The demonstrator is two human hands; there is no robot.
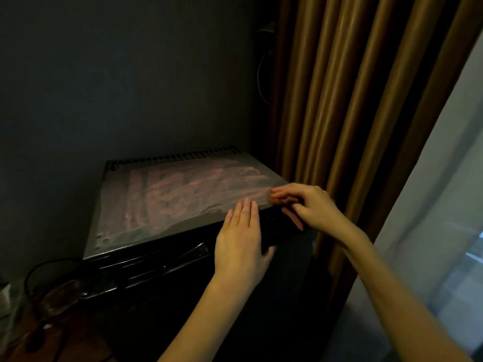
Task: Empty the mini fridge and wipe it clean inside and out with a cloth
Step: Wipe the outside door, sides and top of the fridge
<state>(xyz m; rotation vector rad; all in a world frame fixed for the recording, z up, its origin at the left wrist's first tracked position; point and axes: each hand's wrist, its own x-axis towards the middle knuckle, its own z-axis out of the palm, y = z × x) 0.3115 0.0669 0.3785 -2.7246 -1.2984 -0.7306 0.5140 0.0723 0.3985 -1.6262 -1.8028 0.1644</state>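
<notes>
The mini fridge [146, 259] is a black box with a dull grey top [167, 197] streaked with pinkish marks and a vent grille along its back edge. My left hand [241, 246] lies flat over the front top edge, fingers straight and together, thumb on the dark front. My right hand [303, 205] is at the front right corner of the top. Its fingers are curled on the top and its thumb hangs over the front. The fingertips are blurred, and whether a cloth sits under them cannot be told.
Brown pleated curtains [352, 105] hang right beside the fridge, with a pale sheer window area [444, 205] further right. A dark wall stands behind, and a cable [261, 74] runs down it. A black wire basket [55, 280] and clear wrapping sit at lower left.
</notes>
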